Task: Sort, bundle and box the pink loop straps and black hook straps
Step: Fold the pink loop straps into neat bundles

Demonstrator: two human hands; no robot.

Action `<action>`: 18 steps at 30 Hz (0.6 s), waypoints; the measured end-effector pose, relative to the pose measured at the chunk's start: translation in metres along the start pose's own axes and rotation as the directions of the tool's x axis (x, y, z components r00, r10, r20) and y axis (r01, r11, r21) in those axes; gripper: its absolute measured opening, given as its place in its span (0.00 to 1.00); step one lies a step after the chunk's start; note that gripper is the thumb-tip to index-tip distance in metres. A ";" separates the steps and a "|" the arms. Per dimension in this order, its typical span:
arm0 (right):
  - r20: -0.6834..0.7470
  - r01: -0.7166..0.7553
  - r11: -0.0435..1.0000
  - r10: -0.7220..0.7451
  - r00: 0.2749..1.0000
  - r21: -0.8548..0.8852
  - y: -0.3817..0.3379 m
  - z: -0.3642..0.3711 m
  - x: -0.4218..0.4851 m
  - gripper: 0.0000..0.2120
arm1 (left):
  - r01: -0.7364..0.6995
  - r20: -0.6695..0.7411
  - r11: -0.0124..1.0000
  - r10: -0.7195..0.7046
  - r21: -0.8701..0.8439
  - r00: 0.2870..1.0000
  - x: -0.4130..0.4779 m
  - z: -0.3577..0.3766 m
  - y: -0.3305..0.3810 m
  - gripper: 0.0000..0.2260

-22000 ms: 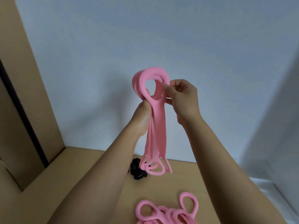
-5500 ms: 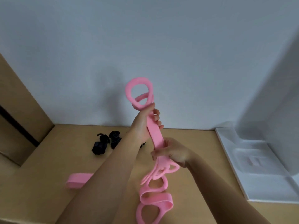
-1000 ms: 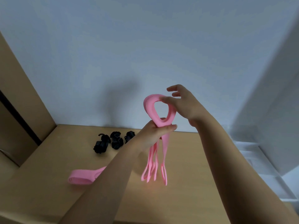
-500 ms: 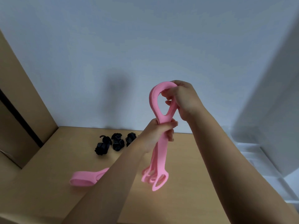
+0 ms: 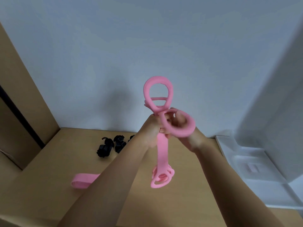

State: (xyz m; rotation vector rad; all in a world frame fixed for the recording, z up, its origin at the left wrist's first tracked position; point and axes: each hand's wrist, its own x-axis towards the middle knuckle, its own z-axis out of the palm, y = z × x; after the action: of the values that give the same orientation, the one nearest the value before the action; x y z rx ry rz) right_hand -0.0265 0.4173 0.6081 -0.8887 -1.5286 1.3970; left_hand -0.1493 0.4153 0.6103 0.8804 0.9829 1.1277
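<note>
- Head view: both hands are raised in front of a pale wall, working on a bundle of pink loop straps [image 5: 162, 153] held upright above a tan tabletop [image 5: 49, 185].
- Left hand [image 5: 150, 128]: the fingers are wrapped tight round the neck of the bundle, so the fist is closed on the straps.
- Above that fist an upper loop [image 5: 146, 92] stands up as an open teardrop, with the thin edges of further loops showing just behind it.
- Right hand [image 5: 192, 140]: it is close against the left, just to that fist's right. Its fingers [image 5: 179, 119] are curled through a side loop [image 5: 182, 134] and hold it. This loop rings the fingers and leads back into the left fist.
- Below the left fist the straps hang straight down as one flat band, ending in a cluster of lower loops [image 5: 161, 179]. Whether these touch the tabletop cannot be told.
- Left of the grip and lower, a single pink strap [image 5: 82, 181] lies flat on the tabletop, partly hidden by the left forearm.
- Beyond the left forearm, near the wall, a few black hook straps [image 5: 109, 147] sit rolled up in a small group, well apart from the bundle.
- Right of the grip, a white tray [image 5: 255, 171] rests at the tabletop's edge.
</note>
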 end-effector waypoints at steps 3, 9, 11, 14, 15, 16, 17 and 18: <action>0.088 -0.086 0.991 0.077 0.993 0.103 0.025 0.003 -0.013 0.08 | 0.074 -0.085 0.996 -0.078 -0.043 0.993 0.004 0.007 -0.001 0.15; 0.228 -0.252 0.963 0.225 0.947 0.097 0.055 0.005 -0.035 0.22 | 0.144 0.031 0.937 -0.142 -0.317 0.989 0.005 -0.004 0.014 0.14; 0.207 -0.243 0.969 0.230 0.951 0.038 0.056 0.005 -0.037 0.11 | 0.143 -0.001 0.922 -0.154 -0.360 0.988 0.010 -0.012 0.008 0.15; 0.195 -0.239 0.971 0.237 0.952 -0.017 0.056 0.006 -0.037 0.04 | 0.115 -0.069 0.890 -0.162 -0.441 0.984 0.015 -0.020 -0.003 0.13; 0.185 -0.242 0.970 0.241 0.953 -0.021 0.055 0.005 -0.038 0.05 | 0.101 -0.101 0.882 -0.165 -0.461 0.981 0.015 -0.023 -0.005 0.11; 0.175 -0.242 0.970 0.242 0.954 -0.020 0.054 0.005 -0.038 0.05 | 0.085 -0.141 0.877 -0.170 -0.473 0.975 0.015 -0.025 -0.008 0.10; 0.172 -0.238 0.971 0.238 0.956 -0.020 0.052 0.004 -0.038 0.06 | 0.069 -0.179 0.877 -0.174 -0.476 0.968 0.014 -0.027 -0.011 0.07; 0.174 -0.227 0.974 0.227 0.958 -0.021 0.049 0.003 -0.037 0.06 | 0.064 -0.204 0.875 -0.182 -0.479 0.962 0.015 -0.029 -0.016 0.05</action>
State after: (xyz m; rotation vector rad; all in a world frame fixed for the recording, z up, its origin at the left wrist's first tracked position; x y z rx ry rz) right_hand -0.0179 0.3882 0.5549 -0.9889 -1.5962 1.6776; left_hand -0.1700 0.4285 0.5832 0.2845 0.8915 1.3099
